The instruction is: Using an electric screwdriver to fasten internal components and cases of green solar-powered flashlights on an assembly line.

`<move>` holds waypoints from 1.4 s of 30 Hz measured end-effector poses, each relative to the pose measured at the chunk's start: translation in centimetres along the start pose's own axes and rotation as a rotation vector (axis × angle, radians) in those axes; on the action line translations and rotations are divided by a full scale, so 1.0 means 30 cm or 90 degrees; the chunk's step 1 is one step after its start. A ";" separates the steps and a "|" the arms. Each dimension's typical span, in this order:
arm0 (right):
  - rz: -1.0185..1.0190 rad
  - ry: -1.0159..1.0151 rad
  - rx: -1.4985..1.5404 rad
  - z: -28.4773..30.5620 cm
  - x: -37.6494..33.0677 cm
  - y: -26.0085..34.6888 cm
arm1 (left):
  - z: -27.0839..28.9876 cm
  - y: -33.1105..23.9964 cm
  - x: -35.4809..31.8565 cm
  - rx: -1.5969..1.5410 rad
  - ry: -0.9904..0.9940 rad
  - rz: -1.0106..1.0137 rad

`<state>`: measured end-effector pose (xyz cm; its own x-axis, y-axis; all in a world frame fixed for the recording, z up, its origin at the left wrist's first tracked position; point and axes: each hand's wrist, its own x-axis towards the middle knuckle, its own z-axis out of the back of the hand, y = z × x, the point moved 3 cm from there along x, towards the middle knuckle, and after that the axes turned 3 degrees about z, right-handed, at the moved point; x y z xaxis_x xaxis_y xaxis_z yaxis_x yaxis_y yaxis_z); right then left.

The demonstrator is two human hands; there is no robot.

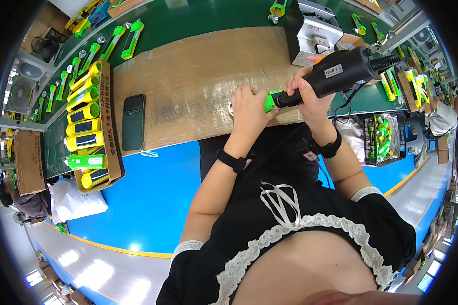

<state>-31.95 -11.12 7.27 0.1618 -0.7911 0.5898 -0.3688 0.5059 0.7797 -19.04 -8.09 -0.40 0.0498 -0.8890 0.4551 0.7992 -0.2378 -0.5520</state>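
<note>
Fingers of the left hand (250,111) grip a green lamp piece (269,103) at the near edge of the cardboard sheet (198,76); the right hand (313,96) has its fingers wrapped around a black power tool (343,72), nose end against the lamp piece

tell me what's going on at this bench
A person's left hand holds a green piece over the near part of a cardboard sheet. The right hand grips a black driver, its tip at the piece. I can't tell whether it's running. To the left lie a phone and, beyond it, a box of mostly yellow tubes.
</note>
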 end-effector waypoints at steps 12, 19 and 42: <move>0.005 0.016 -0.081 -0.067 -0.026 -0.011 | -0.002 -0.008 -0.008 0.017 0.002 0.032; -0.001 -0.037 -0.083 -0.044 0.027 0.019 | -0.001 -0.015 0.023 0.061 0.018 0.014; 0.127 -0.212 -0.197 0.390 0.390 0.022 | 0.017 -0.062 -0.040 0.088 0.005 0.009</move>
<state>-41.00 -24.07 12.23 -0.2041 -0.7092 0.6748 -0.0653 0.6976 0.7135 -20.28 -6.40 0.42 0.0574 -0.8952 0.4419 0.8733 -0.1695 -0.4568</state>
